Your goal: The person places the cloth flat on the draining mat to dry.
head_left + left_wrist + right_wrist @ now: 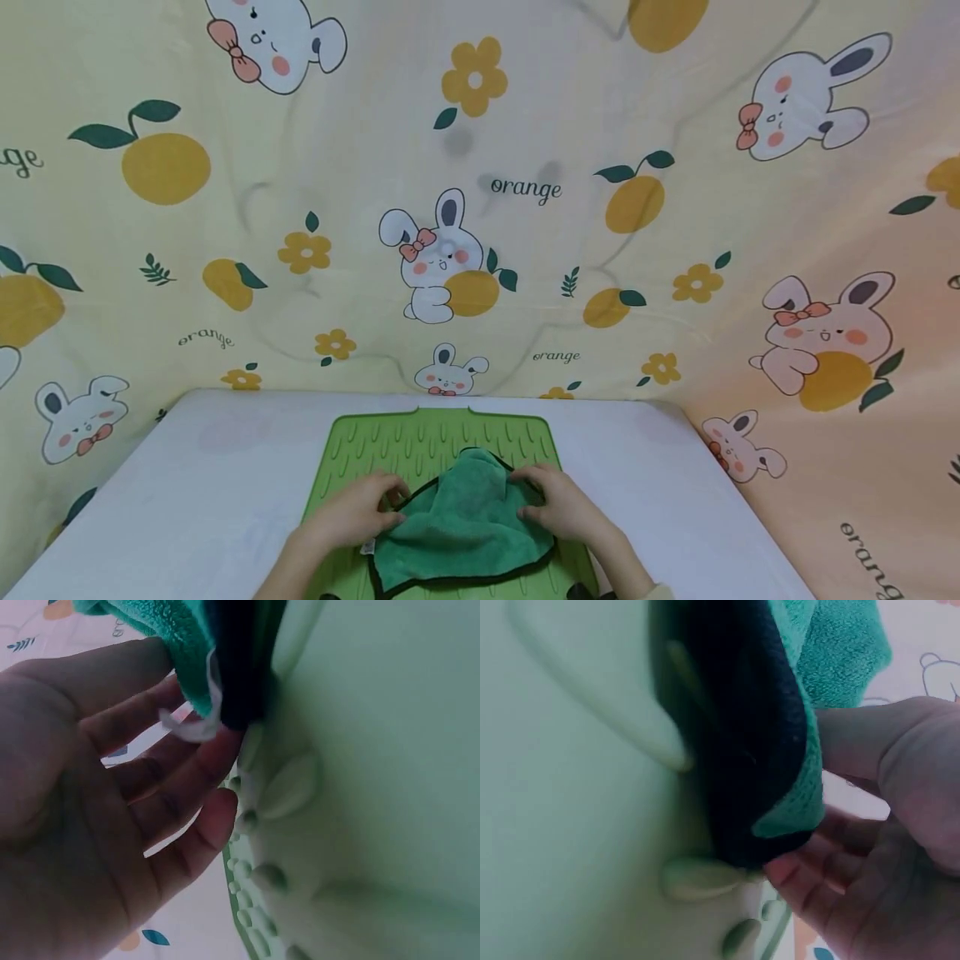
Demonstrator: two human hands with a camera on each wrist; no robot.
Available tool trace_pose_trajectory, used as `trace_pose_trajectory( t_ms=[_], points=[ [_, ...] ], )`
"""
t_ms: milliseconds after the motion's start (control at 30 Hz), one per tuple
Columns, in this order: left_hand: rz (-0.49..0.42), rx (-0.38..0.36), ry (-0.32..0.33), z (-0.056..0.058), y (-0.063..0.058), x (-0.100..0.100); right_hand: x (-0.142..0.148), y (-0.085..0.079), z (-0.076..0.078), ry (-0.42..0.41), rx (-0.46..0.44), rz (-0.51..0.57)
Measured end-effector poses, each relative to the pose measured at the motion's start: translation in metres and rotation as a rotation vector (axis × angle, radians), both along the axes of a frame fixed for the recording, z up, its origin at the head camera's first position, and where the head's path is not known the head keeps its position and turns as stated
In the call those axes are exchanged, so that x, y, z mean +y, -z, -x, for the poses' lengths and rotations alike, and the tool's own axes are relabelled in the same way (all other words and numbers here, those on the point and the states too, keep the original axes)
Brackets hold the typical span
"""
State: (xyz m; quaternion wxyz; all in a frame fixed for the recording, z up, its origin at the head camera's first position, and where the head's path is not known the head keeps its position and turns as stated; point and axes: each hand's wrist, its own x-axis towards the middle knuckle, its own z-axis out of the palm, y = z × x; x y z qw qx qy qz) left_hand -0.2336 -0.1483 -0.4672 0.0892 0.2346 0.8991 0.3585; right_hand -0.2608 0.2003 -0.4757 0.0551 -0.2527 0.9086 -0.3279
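Cloth [465,529], green and dark-edged, lies rumpled on the mat [367,442]; the left hand [358,510] pinches its edge over the mat's left side, the right hand [567,504] its opposite edge over the right, apparently steadying the folds between.

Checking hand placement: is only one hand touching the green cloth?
No, in the head view the left hand and right hand touch the green cloth at opposite sides.
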Motion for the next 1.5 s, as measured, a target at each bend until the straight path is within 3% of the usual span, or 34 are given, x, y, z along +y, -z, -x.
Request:
trace_pose_trajectory(
  t_ms=[400,700,867,1033,1200,1333,1500],
  points=[
    [-0.011,-0.055,0.060,-0.005,-0.004,0.006,-0.001,0.000,-0.001,-0.042,0.029,-0.006],
    [-0.107,-0.114,0.068,-0.004,-0.010,-0.007,0.002,-0.002,0.001,-0.008,0.020,0.052],
    [-0.134,-0.041,0.024,-0.003,-0.015,-0.016,0.006,-0.007,0.002,0.032,0.074,0.102],
    [-0.096,0.103,-0.120,-0.002,-0.020,-0.024,0.009,-0.012,0.001,0.123,0.091,0.139],
    [-0.109,0.178,-0.243,-0.002,-0.026,-0.034,0.020,-0.017,0.001,0.126,0.018,0.143],
    [-0.121,0.161,-0.220,-0.002,-0.027,-0.043,0.031,-0.018,0.003,0.045,-0.096,0.107],
    [-0.104,0.078,-0.177,0.001,-0.023,-0.049,0.035,-0.015,0.006,-0.042,-0.228,0.078]
  ],
)
